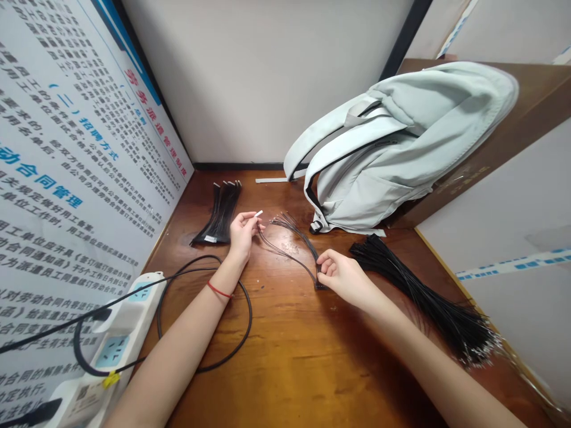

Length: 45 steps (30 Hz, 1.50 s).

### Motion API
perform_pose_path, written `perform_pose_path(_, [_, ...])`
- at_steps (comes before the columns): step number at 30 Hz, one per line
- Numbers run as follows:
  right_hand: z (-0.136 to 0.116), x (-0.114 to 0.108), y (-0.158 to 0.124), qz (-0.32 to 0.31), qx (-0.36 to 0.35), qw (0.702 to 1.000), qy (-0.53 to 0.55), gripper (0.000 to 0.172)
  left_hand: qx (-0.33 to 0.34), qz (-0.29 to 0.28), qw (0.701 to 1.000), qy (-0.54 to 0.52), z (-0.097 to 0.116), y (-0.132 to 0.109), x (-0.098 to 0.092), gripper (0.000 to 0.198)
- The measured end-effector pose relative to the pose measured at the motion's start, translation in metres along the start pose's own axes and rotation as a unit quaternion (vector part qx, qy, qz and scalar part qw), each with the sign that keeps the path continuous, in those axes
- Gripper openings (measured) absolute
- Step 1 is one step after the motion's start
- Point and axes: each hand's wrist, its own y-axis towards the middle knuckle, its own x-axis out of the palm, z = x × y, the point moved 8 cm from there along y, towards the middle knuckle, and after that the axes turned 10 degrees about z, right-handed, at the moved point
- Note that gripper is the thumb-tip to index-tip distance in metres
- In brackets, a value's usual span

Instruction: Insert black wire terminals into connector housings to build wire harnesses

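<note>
Harness (307,239) of thin black wires is sitting mid-table, spread between both hands. Left hand (244,233) has thumb and fingertips pinched together on a little white connector (258,213), with a few of the strands running from there back toward the other hand. Right hand (341,274) has its fingers closed in a narrow grip on the wires, right by the dark block (319,286) at their near end. The rest of the strands fan out loose, tips on the wooden tabletop (285,368).

Past the left hand there's a flat black wire bundle (219,215), and a longer black wire bundle (423,297) lies right of the right hand, silvery ends toward the camera. Pale backpack (379,160) is leaning at the back right. White power strip (145,315) is over on the left, with a looped black cable (247,333) passing under the left forearm.
</note>
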Motion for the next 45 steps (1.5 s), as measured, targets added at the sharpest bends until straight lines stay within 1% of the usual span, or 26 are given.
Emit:
perform_pose_path(5, [-0.003, 0.002, 0.006, 0.033, -0.033, 0.998, -0.052, 0.003, 0.024, 0.017, 1.000, -0.005, 0.001, 0.000, -0.003, 0.021])
perform_pose_path(9, [-0.008, 0.006, 0.012, 0.033, -0.059, 0.993, -0.101, 0.010, 0.040, 0.036, 0.999, -0.005, 0.001, 0.003, -0.008, 0.024])
perform_pose_path(16, [-0.020, 0.007, 0.030, 0.021, -0.044, 0.985, -0.164, 0.012, 0.036, 0.031, 0.999, 0.006, 0.001, 0.003, -0.007, 0.025])
perform_pose_path(19, [-0.031, 0.013, 0.045, 0.018, -0.070, 0.982, -0.176, 0.016, 0.028, 0.027, 0.999, 0.001, 0.002, 0.002, -0.005, 0.024])
perform_pose_path(22, [-0.049, 0.023, 0.061, 0.018, -0.118, 0.976, -0.183, 0.021, 0.024, 0.028, 0.999, -0.002, 0.002, 0.000, -0.004, 0.023])
perform_pose_path(24, [-0.059, 0.031, 0.072, 0.019, -0.131, 0.972, -0.192, 0.022, 0.021, 0.033, 0.999, -0.002, 0.002, 0.000, -0.004, 0.022])
perform_pose_path(26, [-0.065, 0.037, 0.081, 0.026, -0.117, 0.970, -0.212, 0.020, 0.018, 0.035, 0.999, 0.001, 0.001, 0.000, -0.004, 0.022])
perform_pose_path(28, [-0.067, 0.041, 0.089, 0.034, -0.091, 0.967, -0.235, 0.019, 0.017, 0.032, 0.999, 0.004, 0.000, 0.001, -0.004, 0.022])
perform_pose_path(30, [-0.068, 0.045, 0.094, 0.041, -0.081, 0.966, -0.240, 0.015, 0.018, 0.030, 0.999, 0.006, 0.000, 0.002, -0.004, 0.022])
perform_pose_path(32, [-0.068, 0.046, 0.098, 0.049, -0.091, 0.971, -0.214, 0.010, 0.019, 0.029, 0.999, 0.009, -0.001, 0.002, -0.004, 0.023])
perform_pose_path(34, [-0.065, 0.046, 0.102, 0.054, -0.100, 0.982, -0.152, 0.009, 0.021, 0.028, 0.999, 0.014, -0.001, 0.003, -0.004, 0.024])
perform_pose_path(36, [-0.058, 0.047, 0.106, 0.043, -0.095, 0.993, -0.056, 0.009, 0.019, 0.031, 0.999, 0.015, -0.001, 0.003, -0.004, 0.023])
perform_pose_path(38, [-0.048, 0.049, 0.109, 0.021, -0.080, 0.995, 0.059, 0.011, 0.016, 0.039, 0.999, 0.012, -0.001, 0.002, -0.005, 0.021])
perform_pose_path(41, [-0.034, 0.052, 0.112, 0.007, -0.055, 0.976, 0.211, 0.014, 0.017, 0.044, 0.999, 0.012, -0.001, 0.002, -0.005, 0.022])
perform_pose_path(43, [-0.027, 0.053, 0.112, 0.016, -0.034, 0.962, 0.269, 0.009, 0.018, 0.042, 0.999, 0.014, 0.000, 0.002, -0.005, 0.022])
perform_pose_path(45, [-0.020, 0.053, 0.110, 0.035, 0.008, 0.953, 0.302, 0.005, 0.017, 0.046, 0.999, 0.013, 0.000, 0.002, -0.006, 0.020])
